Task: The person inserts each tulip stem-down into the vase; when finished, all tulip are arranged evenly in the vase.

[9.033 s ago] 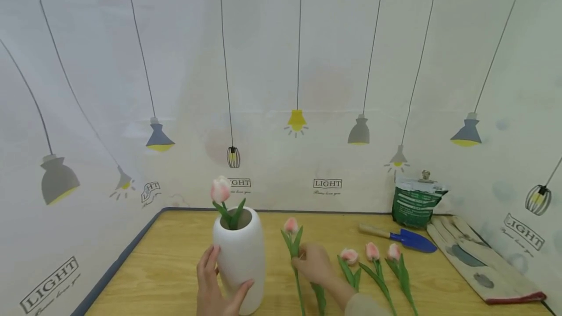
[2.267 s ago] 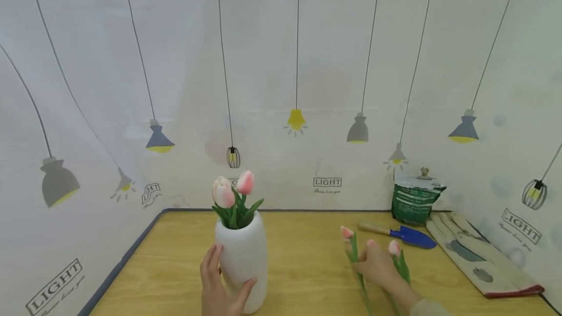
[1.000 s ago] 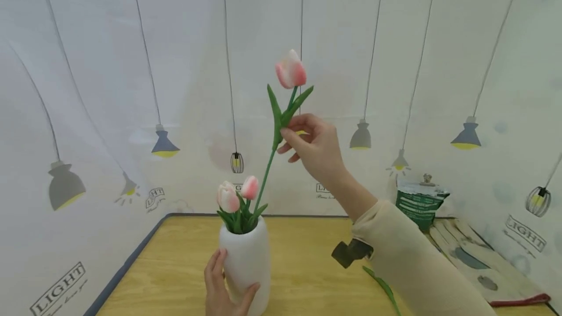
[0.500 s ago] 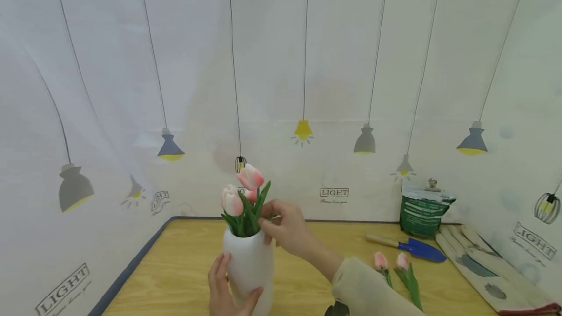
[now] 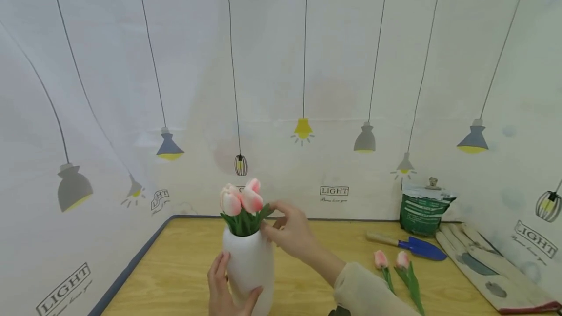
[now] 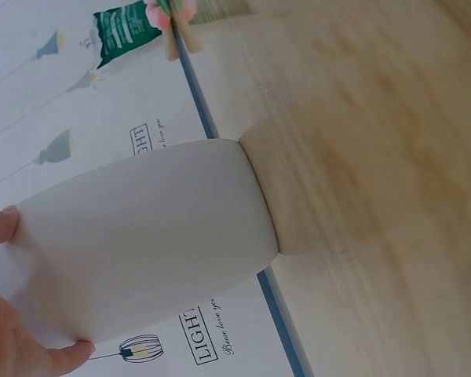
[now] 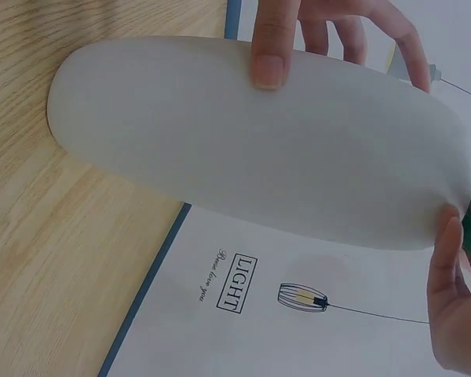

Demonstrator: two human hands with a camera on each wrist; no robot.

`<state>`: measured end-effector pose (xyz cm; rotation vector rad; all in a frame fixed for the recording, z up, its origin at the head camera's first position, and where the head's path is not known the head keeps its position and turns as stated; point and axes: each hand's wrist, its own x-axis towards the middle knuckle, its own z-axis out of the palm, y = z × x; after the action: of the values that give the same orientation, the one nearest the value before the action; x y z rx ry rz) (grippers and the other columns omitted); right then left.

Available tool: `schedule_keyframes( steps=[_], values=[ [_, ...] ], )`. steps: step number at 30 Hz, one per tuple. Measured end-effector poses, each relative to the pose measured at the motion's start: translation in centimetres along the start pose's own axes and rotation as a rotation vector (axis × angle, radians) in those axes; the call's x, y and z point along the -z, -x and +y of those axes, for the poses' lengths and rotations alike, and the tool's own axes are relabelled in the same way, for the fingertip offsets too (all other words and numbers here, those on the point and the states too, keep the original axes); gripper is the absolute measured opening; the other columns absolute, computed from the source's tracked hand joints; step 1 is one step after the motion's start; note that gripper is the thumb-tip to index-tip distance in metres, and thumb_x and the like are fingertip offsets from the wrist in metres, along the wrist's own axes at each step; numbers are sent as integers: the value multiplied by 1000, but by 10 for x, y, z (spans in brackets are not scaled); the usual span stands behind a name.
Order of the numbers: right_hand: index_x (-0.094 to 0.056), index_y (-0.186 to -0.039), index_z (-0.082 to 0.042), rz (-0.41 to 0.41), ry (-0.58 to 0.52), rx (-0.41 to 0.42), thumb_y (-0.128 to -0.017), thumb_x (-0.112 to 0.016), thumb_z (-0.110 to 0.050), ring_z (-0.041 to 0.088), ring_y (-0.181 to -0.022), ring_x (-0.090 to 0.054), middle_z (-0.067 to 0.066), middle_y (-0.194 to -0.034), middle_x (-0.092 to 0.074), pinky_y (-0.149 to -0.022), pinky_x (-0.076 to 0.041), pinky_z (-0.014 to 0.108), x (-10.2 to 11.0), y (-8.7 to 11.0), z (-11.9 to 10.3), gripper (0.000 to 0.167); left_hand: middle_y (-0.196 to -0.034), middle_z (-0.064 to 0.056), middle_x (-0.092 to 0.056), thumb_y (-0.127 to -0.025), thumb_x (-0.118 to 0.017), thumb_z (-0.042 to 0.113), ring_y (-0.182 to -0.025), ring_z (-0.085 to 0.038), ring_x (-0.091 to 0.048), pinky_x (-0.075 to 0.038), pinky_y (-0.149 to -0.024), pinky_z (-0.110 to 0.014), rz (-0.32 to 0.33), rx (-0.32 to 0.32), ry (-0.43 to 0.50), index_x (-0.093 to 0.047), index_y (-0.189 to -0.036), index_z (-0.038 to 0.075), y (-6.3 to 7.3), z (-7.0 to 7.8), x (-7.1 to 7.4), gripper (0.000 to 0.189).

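A tall white vase (image 5: 248,269) stands on the wooden table, gripped from its left side by my left hand (image 5: 225,294). In the left wrist view, the fingers and thumb spread round the smooth vase wall (image 6: 149,243). Pink-and-white tulips crowd the vase mouth, one tulip (image 5: 231,201) at the left and another tulip (image 5: 252,199) at the right. My right hand (image 5: 291,228) is at the rim's right side, thumb and forefinger pinching the right tulip among its green leaves. Its stem is hidden inside the vase. The right wrist view shows the right hand (image 7: 455,290) against the vase's top edge.
Two tulips, a left tulip (image 5: 380,260) and a right tulip (image 5: 402,261), lie on the table (image 5: 175,267) at the right. Behind them are a blue trowel (image 5: 423,249) with a wooden handle, a clipped green bag (image 5: 421,212) and cream fabric gloves (image 5: 476,262). A lamp-printed backdrop encloses the table.
My right hand has picked up a tulip from the table, carried it left over the vase and lowered it in; its bloom now sits lower. My left hand has kept its grip on the vase.
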<state>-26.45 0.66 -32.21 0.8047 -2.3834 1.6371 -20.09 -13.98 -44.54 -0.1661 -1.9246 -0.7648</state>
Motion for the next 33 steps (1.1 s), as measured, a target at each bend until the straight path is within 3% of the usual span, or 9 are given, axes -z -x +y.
schedule_keyframes(
  steps=[5,10,13,16,19,21,24,27,33],
  values=[
    [-55,-112,-13,32,-33,6,-80,-61,-8,16,-59,-60,7,-113,-58,-46,-48,25,16,7,5,33,-122,-20,-40,-40,-88,13,-113,4,-30,-47,-59,-34,15,-15,30,-35,-131,2,1,-1,-1,106],
    [-57,-107,-8,103,12,-1,-80,-60,-3,13,-54,-58,12,-106,-60,-42,-45,23,56,19,20,27,-120,-24,-40,-55,-83,32,-115,5,-28,-42,-67,-21,23,-34,97,-36,-129,-1,1,-2,-2,94],
    [-59,-103,-7,166,115,-37,-81,-60,-4,9,-50,-56,13,-99,-60,-40,-41,22,88,28,36,22,-119,-27,-40,-64,-74,45,-115,4,-29,-38,-72,-16,21,-34,130,-36,-129,-2,0,-3,-2,89],
    [-61,-97,-8,199,254,-133,-82,-60,-9,8,-51,-55,11,-92,-62,-43,-43,22,121,41,55,15,-118,-28,-40,-67,-67,50,-115,3,-29,-37,-73,-14,21,-31,136,-36,-129,-3,-1,-2,-2,87],
    [-63,-89,-7,171,432,-220,-81,-61,-13,9,-57,-55,7,-82,-63,-52,-45,25,146,58,77,10,-118,-27,-40,-67,-67,51,-115,4,-29,-37,-73,-14,18,-18,127,-36,-129,-2,0,-2,-1,87],
    [-64,-84,-8,114,553,-302,-80,-62,-16,10,-61,-54,3,-76,-62,-54,-43,26,158,71,94,9,-119,-26,-41,-62,-75,45,-115,4,-29,-38,-72,-14,20,-12,117,-36,-129,0,0,-2,1,90],
    [-63,-75,-7,43,638,-419,-76,-64,-15,12,-55,-54,0,-67,-60,-50,-42,26,168,91,128,7,-120,-24,-40,-52,-85,32,-115,5,-28,-40,-70,-17,16,-13,88,-36,-130,1,0,-2,2,97],
    [-60,-68,-6,0,626,-494,-72,-66,-14,12,-45,-49,0,-58,-55,-45,-39,25,168,110,165,10,-122,-22,-40,-45,-88,20,-115,5,-28,-40,-71,-16,16,-18,81,-36,-130,1,0,-2,2,102],
    [-54,-57,-5,-13,558,-562,-60,-72,-14,11,-49,-41,-2,-53,-48,-44,-32,22,155,131,204,21,-122,-23,-40,-45,-87,19,-116,5,-28,-38,-73,-14,12,-15,103,-36,-130,0,0,-1,-2,101]
  ],
)
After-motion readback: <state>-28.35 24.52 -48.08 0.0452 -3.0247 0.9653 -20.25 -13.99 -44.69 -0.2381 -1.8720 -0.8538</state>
